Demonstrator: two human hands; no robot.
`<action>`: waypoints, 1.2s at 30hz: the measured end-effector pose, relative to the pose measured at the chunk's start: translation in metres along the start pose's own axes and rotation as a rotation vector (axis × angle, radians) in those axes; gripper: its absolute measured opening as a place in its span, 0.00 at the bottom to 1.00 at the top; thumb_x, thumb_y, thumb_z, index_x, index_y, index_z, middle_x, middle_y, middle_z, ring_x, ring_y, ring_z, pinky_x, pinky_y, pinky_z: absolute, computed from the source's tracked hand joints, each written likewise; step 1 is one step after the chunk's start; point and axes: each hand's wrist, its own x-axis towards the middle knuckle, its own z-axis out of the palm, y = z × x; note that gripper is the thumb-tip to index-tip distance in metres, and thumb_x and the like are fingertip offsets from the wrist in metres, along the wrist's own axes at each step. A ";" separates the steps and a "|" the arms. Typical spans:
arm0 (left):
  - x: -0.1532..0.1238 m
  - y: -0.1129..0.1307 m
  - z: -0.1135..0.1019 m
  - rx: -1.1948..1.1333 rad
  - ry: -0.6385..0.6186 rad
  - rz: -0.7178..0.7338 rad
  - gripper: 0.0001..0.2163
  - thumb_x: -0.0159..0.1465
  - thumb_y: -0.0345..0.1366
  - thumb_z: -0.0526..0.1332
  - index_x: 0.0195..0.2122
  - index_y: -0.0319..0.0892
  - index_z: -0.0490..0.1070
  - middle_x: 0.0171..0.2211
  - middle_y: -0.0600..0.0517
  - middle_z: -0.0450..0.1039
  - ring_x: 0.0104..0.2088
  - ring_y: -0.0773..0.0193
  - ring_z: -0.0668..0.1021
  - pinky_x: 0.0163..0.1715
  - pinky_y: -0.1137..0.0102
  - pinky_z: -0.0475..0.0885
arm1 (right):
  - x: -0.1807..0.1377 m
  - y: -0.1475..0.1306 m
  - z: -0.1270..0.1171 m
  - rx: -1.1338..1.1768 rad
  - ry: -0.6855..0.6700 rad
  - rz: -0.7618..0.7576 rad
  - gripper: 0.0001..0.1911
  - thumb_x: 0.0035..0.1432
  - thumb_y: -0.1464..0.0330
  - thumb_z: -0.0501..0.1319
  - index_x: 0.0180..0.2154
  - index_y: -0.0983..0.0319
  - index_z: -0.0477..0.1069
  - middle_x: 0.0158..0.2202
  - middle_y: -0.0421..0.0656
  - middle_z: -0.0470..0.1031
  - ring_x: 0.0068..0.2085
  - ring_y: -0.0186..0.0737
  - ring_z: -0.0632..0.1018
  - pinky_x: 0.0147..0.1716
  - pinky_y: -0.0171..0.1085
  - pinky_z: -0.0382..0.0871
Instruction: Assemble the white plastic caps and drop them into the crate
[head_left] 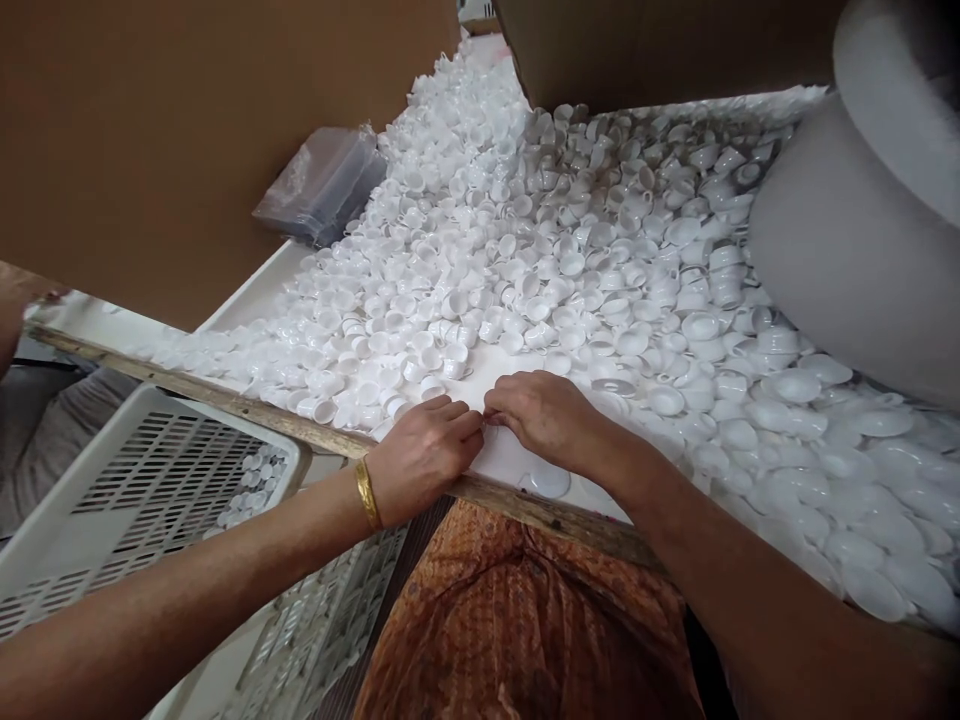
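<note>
My left hand (pixel 431 447), a gold bangle at its wrist, rests near the table's front edge with its fingers curled in. Almost touching it, my right hand (pixel 541 417) is closed, thumb and fingers pinched together. Whatever lies between the fingertips is too small and hidden to make out. Just below my right hand, a thin translucent white disc (pixel 546 482) lies on the table. Beyond my hands spreads a heap of small white cups (pixel 450 300). To the right are many small white saucer-like oval pieces (pixel 795 480).
Large cardboard boxes (pixel 187 130) stand at the back left and back right (pixel 667 50). A packet of clear plastic bags (pixel 322 185) leans by the left box. White slatted baskets (pixel 161 480) with small white pieces sit below the wooden table edge (pixel 555 520). A big pale rounded container (pixel 847 240) stands right.
</note>
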 end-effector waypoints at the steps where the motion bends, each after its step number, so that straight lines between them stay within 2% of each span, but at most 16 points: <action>1: -0.001 0.001 0.001 0.006 0.013 -0.003 0.08 0.62 0.29 0.51 0.29 0.37 0.68 0.30 0.48 0.69 0.30 0.62 0.68 0.29 0.65 0.61 | 0.000 0.000 -0.001 -0.008 -0.003 -0.006 0.07 0.59 0.72 0.55 0.29 0.61 0.69 0.28 0.39 0.70 0.29 0.33 0.67 0.27 0.33 0.50; 8: -0.007 -0.001 0.011 -0.116 0.106 -0.112 0.09 0.64 0.30 0.49 0.32 0.39 0.69 0.34 0.50 0.71 0.31 0.66 0.70 0.32 0.67 0.62 | -0.001 -0.002 -0.002 0.048 -0.025 0.040 0.06 0.58 0.72 0.54 0.31 0.61 0.68 0.28 0.39 0.72 0.28 0.32 0.68 0.24 0.32 0.49; 13: 0.004 0.006 0.002 -0.033 -0.033 -0.096 0.06 0.60 0.28 0.54 0.27 0.39 0.67 0.30 0.50 0.70 0.25 0.65 0.68 0.27 0.66 0.61 | -0.002 0.001 -0.005 0.162 -0.044 0.061 0.06 0.56 0.74 0.56 0.27 0.63 0.67 0.24 0.38 0.70 0.26 0.30 0.68 0.24 0.31 0.50; 15: 0.008 0.010 -0.001 0.015 -0.047 -0.084 0.06 0.59 0.28 0.54 0.26 0.39 0.67 0.29 0.50 0.69 0.24 0.64 0.67 0.26 0.66 0.60 | -0.003 0.003 -0.006 0.219 -0.056 0.082 0.07 0.55 0.75 0.56 0.26 0.63 0.67 0.22 0.38 0.70 0.25 0.30 0.68 0.23 0.30 0.50; 20: 0.003 0.013 0.009 -0.007 0.065 -0.132 0.07 0.62 0.29 0.52 0.30 0.38 0.69 0.30 0.48 0.70 0.26 0.64 0.67 0.28 0.67 0.63 | -0.004 0.003 -0.009 0.308 -0.081 0.163 0.06 0.56 0.73 0.57 0.28 0.63 0.70 0.22 0.39 0.70 0.25 0.30 0.69 0.24 0.29 0.52; 26: -0.006 0.009 0.023 -0.328 0.271 -0.307 0.08 0.64 0.32 0.52 0.33 0.39 0.70 0.35 0.49 0.72 0.32 0.67 0.73 0.34 0.72 0.68 | -0.009 0.001 -0.016 0.303 -0.085 0.196 0.08 0.55 0.73 0.59 0.39 0.60 0.69 0.28 0.40 0.72 0.29 0.32 0.70 0.25 0.30 0.54; 30: -0.008 0.007 0.015 -0.394 0.373 -0.393 0.07 0.62 0.31 0.53 0.33 0.39 0.70 0.34 0.49 0.71 0.35 0.66 0.73 0.36 0.71 0.69 | -0.016 0.002 -0.030 0.171 -0.199 0.204 0.04 0.50 0.73 0.63 0.30 0.61 0.69 0.29 0.40 0.72 0.30 0.33 0.70 0.24 0.31 0.52; 36: -0.008 0.006 0.010 -0.292 0.327 -0.423 0.07 0.62 0.32 0.54 0.31 0.40 0.71 0.34 0.48 0.65 0.34 0.65 0.69 0.32 0.70 0.67 | -0.019 -0.009 -0.035 0.106 -0.370 0.100 0.03 0.49 0.71 0.64 0.28 0.61 0.71 0.27 0.40 0.72 0.28 0.34 0.70 0.22 0.32 0.50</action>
